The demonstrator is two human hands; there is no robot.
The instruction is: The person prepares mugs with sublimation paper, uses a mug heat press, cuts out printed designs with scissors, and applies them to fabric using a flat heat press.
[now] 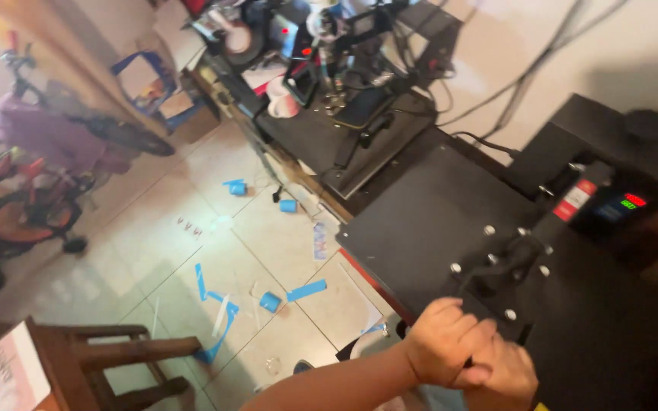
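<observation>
While the heat press (451, 221) is sitting shut at the near end of the tabletop (359, 262), both hands are clamping onto its black handle (475, 283) at the front edge. The left hand (445, 352) is lying on top, its fingers (462, 326) curling tightly round the bar, and the right hand (506, 374) is wrapping in just beneath and beside it, touching it. Most of the handle is disappearing inside the two fists, so only the short stretch running up to the bolted bracket is showing. The right hand's fingers are tucked out of sight under the left, though the fist is plainly closing on the same bar. Both forearms are running off the bottom of the view.

Behind the plate, the control box (611, 205) is glowing with small red and green lights, too blurred to make out. A second press (352, 137) is standing further along, half buried under cables and clutter that I cannot sort apart. Down on the tiled floor (154, 251), blue tape scraps (215, 304) are lying about, a wooden stool (108, 358) is cropped at the corner, and a child's bicycle (39, 167) is smearing into blur at the left.
</observation>
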